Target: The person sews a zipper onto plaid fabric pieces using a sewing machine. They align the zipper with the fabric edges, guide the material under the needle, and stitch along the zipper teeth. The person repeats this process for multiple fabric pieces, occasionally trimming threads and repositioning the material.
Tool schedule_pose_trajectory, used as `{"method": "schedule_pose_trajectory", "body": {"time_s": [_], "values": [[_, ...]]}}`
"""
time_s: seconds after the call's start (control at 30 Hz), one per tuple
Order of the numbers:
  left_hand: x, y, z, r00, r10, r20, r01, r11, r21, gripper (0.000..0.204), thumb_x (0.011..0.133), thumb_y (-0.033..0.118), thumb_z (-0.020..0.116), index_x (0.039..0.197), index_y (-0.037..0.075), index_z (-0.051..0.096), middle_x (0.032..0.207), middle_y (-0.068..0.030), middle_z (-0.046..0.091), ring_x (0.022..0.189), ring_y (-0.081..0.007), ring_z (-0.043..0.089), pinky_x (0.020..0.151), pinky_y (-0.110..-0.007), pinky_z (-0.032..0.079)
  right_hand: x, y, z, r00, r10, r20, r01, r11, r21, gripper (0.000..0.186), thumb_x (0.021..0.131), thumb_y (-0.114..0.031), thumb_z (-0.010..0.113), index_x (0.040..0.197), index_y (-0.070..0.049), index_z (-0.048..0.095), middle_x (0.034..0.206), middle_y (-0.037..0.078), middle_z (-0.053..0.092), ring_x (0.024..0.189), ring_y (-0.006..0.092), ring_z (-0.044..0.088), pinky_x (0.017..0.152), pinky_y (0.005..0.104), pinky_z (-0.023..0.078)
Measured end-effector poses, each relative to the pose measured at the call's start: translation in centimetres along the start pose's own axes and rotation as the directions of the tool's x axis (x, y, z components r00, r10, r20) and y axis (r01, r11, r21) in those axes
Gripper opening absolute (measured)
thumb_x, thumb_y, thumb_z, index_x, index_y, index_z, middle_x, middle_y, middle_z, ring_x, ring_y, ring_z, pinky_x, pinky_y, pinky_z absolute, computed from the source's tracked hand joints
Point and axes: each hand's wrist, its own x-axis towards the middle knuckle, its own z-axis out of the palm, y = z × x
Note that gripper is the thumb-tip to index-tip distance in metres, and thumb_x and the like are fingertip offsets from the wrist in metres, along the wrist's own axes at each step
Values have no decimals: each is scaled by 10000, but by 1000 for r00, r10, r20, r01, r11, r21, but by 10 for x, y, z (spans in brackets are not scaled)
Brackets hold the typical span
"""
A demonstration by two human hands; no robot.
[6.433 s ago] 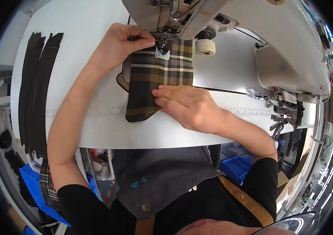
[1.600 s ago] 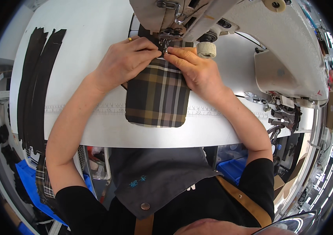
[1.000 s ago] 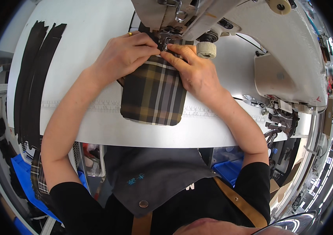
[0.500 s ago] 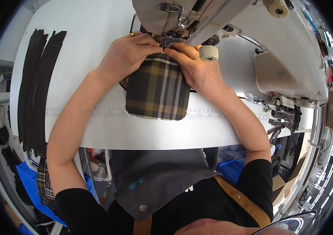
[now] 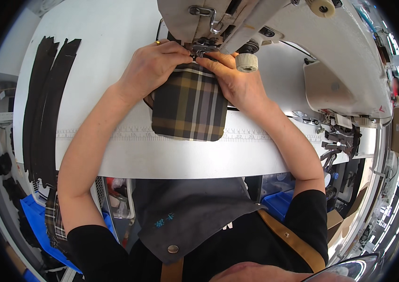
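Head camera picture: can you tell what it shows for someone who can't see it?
Two bare hands, the left hand and the right hand, press the top edge of a plaid fabric piece under the needle area of a sewing machine on a white table. Dark strips lie at the left.

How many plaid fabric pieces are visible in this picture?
2. One plaid piece lies on the table under both hands, at the sewing machine. Another plaid cloth hangs below the table edge, left. More may be hidden.

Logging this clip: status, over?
Left hand, right hand pinch plaid piece top edge at presser foot. Black strips far left, clear.
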Motion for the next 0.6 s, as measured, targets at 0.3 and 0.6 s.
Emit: {"method": "schedule_pose_trajectory", "body": {"time_s": [0.3, 0.6], "values": [[-1, -1, 0, 999, -28, 22, 28, 999, -17, 181, 746, -11, 599, 869, 88, 688, 913, -15, 665, 823, -236, 641, 708, -328, 534, -3, 5, -2, 998, 44, 44, -48, 993, 104, 408, 767, 65, 568, 1116, -138, 631, 1105, 63, 620, 903, 278, 600, 757, 346, 502], [-1, -1, -1, 1000, -17, 14, 17, 999, -33, 200, 733, -24, 594, 870, 86, 688, 911, -31, 667, 829, -240, 641, 719, -331, 533, -4, 1, -2, 1000, 16, 18, -17, 999, 38, 422, 699, 43, 608, 1079, -133, 664, 985, 67, 635, 915, 277, 585, 770, 362, 494]]}}
